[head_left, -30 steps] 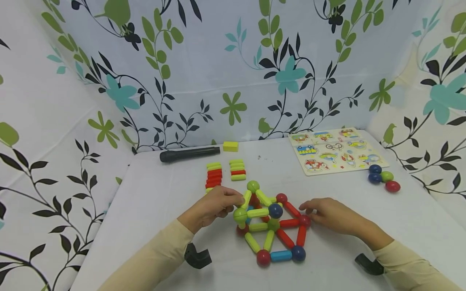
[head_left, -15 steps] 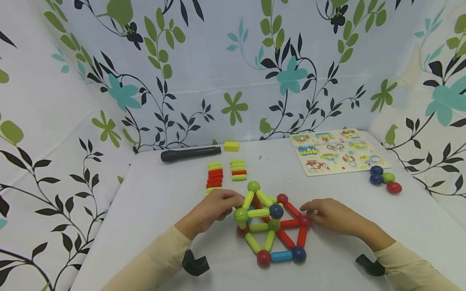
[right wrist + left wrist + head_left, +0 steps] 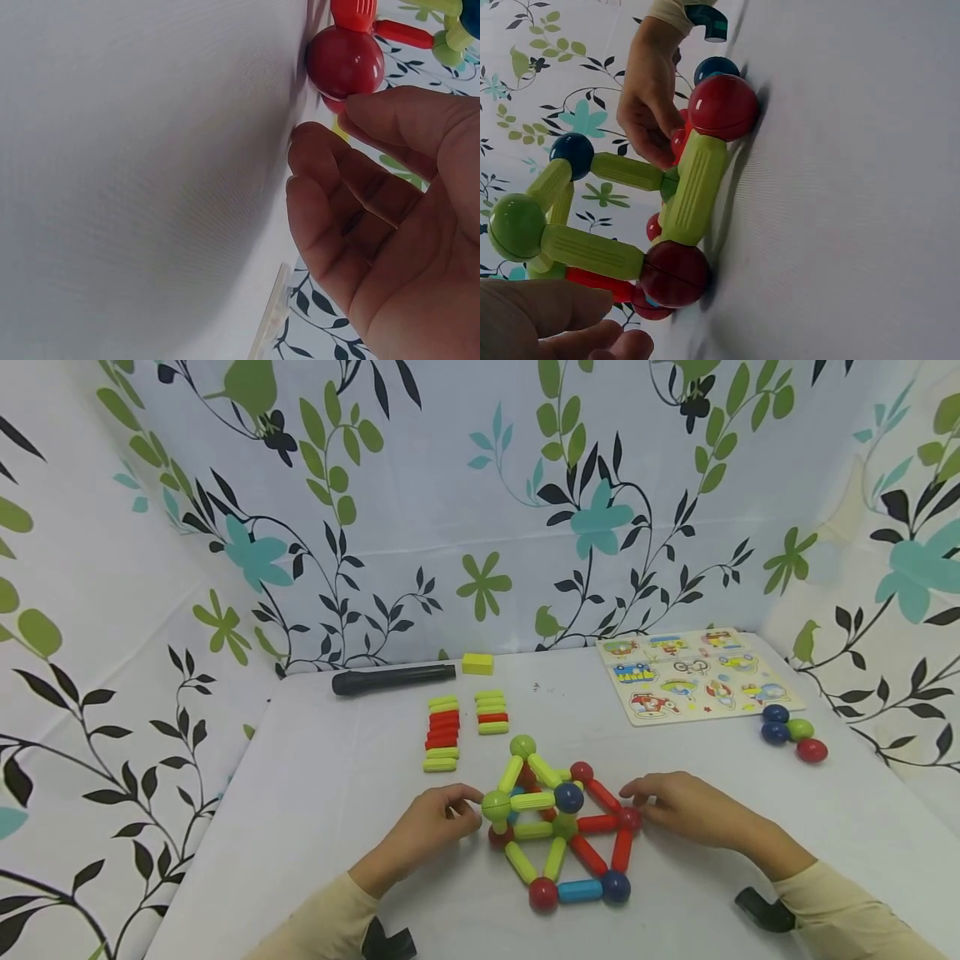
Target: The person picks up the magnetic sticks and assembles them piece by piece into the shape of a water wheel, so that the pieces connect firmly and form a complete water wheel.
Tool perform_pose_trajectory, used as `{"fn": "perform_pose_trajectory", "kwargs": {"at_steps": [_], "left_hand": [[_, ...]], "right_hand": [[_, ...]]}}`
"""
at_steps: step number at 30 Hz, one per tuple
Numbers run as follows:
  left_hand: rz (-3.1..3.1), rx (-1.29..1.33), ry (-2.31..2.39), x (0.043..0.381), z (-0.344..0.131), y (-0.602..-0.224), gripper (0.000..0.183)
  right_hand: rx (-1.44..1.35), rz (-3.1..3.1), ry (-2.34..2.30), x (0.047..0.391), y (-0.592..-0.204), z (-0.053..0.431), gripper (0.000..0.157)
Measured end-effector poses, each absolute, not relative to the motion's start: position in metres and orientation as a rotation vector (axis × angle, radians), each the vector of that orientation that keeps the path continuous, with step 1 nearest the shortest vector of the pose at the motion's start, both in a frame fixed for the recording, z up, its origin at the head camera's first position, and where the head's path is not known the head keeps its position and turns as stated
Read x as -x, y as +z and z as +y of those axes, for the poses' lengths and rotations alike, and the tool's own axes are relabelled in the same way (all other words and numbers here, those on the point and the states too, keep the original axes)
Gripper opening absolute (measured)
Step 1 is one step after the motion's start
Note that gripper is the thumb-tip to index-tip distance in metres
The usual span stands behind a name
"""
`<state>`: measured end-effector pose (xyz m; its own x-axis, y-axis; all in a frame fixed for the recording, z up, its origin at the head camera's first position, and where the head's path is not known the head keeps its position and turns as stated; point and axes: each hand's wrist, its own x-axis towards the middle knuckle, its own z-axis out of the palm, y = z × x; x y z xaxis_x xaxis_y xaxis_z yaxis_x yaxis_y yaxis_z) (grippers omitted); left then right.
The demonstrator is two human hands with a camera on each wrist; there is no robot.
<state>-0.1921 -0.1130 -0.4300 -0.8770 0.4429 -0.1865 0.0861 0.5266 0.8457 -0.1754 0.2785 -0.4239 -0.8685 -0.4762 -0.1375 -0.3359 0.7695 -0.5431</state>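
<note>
A structure of magnetic building rods and balls (image 3: 588, 853) stands on the white table between the hands. Its base joins green, red and blue rods with coloured balls, and a raised part on the left carries a green ball (image 3: 496, 805) and a blue ball (image 3: 568, 797). My left hand (image 3: 435, 822) is beside that green ball, its fingers loosely bent and holding nothing. At the right corner, my right hand (image 3: 690, 808) has its fingertips right at a red ball (image 3: 628, 819). In the right wrist view the thumb (image 3: 405, 120) overlaps this ball's edge, with the other fingers loosely curved.
Loose green and red rods lie in two columns (image 3: 442, 731) (image 3: 492, 717) behind the structure. Farther back are a black microphone-like object (image 3: 393, 679), a yellow block (image 3: 477, 664) and a picture puzzle board (image 3: 697, 681). Several loose balls (image 3: 812, 750) rest at right.
My left hand has let go of the upper left green rod and drawn back toward me, uncovering the near end of the loose rod column. My right hand stays almost still.
</note>
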Motion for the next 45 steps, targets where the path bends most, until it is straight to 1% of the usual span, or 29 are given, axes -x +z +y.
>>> {"fn": "perform_pose_trajectory", "kwargs": {"at_steps": [4,6,11,20,32,39,45], "left_hand": [[2.465,-0.563,1.168,0.187,-0.111,-0.438,0.031],[2.462,-0.593,1.151,0.186,-0.109,-0.440,0.029],[2.449,-0.633,1.158,0.185,-0.103,-0.445,0.019],[2.465,-0.669,1.136,0.184,-0.099,-0.446,0.012],[2.568,-0.739,1.090,0.181,-0.097,-0.452,0.013],[2.651,-0.656,1.092,0.184,-0.105,-0.447,0.011],[2.699,-0.608,1.076,0.191,-0.107,-0.446,0.012]], "right_hand": [[0.603,2.690,-0.758,0.174,-0.424,0.279,0.029],[0.604,2.687,-0.758,0.173,-0.424,0.279,0.030],[0.610,2.696,-0.745,0.175,-0.425,0.279,0.030],[0.662,2.662,-0.774,0.175,-0.424,0.279,0.029],[0.702,2.635,-0.785,0.175,-0.430,0.278,0.025],[0.841,2.465,-0.895,0.172,-0.427,0.272,0.018],[0.866,2.388,-0.896,0.168,-0.424,0.264,0.015]]}}
